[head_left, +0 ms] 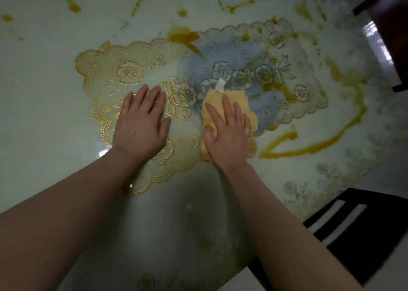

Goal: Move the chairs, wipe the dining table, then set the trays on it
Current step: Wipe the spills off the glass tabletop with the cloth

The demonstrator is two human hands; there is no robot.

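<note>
The pale green marbled dining table [44,92] with yellow veins fills the view. Two clear lace-edged placemats with gold flower prints lie on it: one [110,70] on the left, one [287,81] on the right, overlapping in the middle. My left hand [141,125] lies flat, fingers spread, on the left placemat. My right hand [227,132] presses flat on a yellow cloth [251,105] with a white tag, which lies on the placemats. No trays are in view.
A dark chair [364,235] with pale slats stands at the table's lower right edge. Another dark chair [388,26] shows at the top right corner. Light floor shows at the bottom right.
</note>
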